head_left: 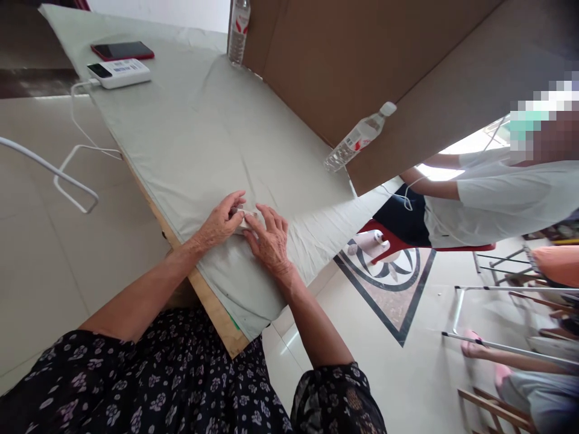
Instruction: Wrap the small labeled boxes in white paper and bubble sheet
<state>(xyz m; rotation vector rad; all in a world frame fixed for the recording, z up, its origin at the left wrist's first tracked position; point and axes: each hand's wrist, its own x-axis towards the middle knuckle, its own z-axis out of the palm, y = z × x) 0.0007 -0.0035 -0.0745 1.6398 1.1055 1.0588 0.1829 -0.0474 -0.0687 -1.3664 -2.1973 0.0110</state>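
Close to the near edge of the cloth-covered table (pixel 194 120), a small whitish box-like thing (pixel 246 223) sits between my two hands. My left hand (pixel 219 223) grips its left side with bent fingers and thumb. From the right, my right hand (pixel 270 240) has its thumb and index finger on the same thing, and its other fingers are stretched over the cloth. Fingers cover much of the thing, so its exact kind cannot be made out.
A cardboard panel (pixel 325 66) stands across the table, with a water bottle (pixel 359 140) by its right part and another bottle (pixel 238 33) at its far left. A phone (pixel 123 50) and a white power bank (pixel 120 73) with a cable lie far left. Another person (pixel 497 199) sits beyond.
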